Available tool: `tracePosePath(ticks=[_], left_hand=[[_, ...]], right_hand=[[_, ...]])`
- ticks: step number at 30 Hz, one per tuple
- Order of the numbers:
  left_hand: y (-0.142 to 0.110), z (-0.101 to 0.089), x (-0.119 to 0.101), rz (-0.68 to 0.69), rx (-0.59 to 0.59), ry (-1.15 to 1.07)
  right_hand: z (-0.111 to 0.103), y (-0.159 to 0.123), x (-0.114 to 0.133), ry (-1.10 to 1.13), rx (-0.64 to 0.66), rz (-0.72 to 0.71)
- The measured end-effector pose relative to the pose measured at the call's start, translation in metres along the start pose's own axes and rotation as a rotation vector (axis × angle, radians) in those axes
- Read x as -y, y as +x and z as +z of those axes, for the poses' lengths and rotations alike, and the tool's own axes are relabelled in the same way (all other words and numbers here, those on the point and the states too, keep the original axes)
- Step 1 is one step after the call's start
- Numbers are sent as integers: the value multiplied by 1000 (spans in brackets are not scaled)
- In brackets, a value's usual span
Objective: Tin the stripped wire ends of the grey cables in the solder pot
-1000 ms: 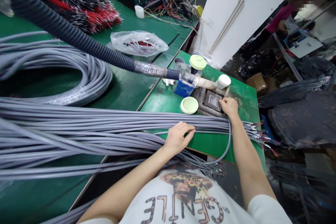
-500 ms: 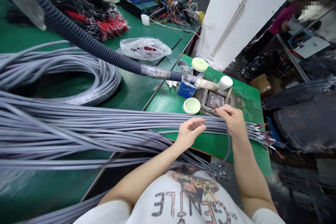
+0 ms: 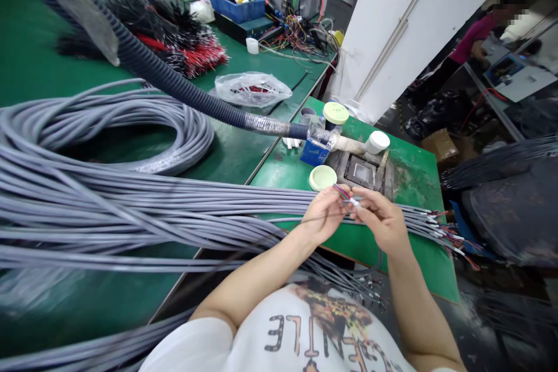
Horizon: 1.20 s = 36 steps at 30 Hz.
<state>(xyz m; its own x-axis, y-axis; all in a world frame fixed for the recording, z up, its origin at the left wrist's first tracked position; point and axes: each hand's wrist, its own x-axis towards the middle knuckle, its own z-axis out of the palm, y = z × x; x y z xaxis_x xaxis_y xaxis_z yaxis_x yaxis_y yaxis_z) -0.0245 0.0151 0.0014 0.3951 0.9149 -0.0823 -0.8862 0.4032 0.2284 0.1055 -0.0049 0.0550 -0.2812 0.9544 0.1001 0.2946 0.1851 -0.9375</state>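
My right hand (image 3: 382, 222) pinches a grey cable near its end, where a white sleeve (image 3: 355, 202) and thin coloured wires (image 3: 343, 191) stick out to the left. Against those wires, the fingers of my left hand (image 3: 323, 216) are curled and closed on them. Both hands are close together above a thick bundle of grey cables (image 3: 261, 199) that runs across the bench. Just beyond my fingers sits a square metal pot (image 3: 362, 173) in a grimy frame, with a shallow pale-green dish (image 3: 322, 178) to its left.
A ribbed dark hose (image 3: 196, 102) slants over the bench to a nozzle beside a blue box (image 3: 314, 151). A white lidded jar (image 3: 377, 142) and a yellow-green lidded jar (image 3: 335, 113) stand behind. Coiled grey cable (image 3: 192, 151) lies left. A person (image 3: 473, 40) is at far right.
My left hand has moved right and closed on the wires. My right hand has drawn the cable end back from over the metal pot towards me. The view has shifted slightly.
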Motion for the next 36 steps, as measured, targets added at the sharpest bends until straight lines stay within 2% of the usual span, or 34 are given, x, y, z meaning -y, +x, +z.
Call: tracePosePath(ticks=[4, 8, 11, 16, 19, 23, 26, 28, 33, 36], left_hand=[[2, -2, 9, -219, 75, -67], [-2, -1, 20, -143, 132, 23], [-6, 0, 23, -54, 169, 187], [-7, -3, 19, 139, 160, 490], [-9, -3, 17, 113, 224, 689], [-14, -4, 20, 75, 258, 834], [-16, -4, 23, 73, 268, 834], [-18, -4, 22, 81, 261, 836], [-20, -4, 18, 201, 207, 920], [-23, -10, 24, 232, 184, 988]], right_hand=[[6, -10, -5, -93, -65, -67], [9, -13, -9, -123, -203, -57], [2, -15, -6, -192, -220, -8], [-30, -12, 14, -455, -136, -92], [-46, -2, 30, -544, -38, -131], [-46, 17, 43, -504, 231, -94], [-36, 24, 45, -456, 283, -88], [-28, 24, 44, -440, 236, -113], [-10, 22, 35, -404, -6, -131], [-13, 27, 30, -307, -236, -127]])
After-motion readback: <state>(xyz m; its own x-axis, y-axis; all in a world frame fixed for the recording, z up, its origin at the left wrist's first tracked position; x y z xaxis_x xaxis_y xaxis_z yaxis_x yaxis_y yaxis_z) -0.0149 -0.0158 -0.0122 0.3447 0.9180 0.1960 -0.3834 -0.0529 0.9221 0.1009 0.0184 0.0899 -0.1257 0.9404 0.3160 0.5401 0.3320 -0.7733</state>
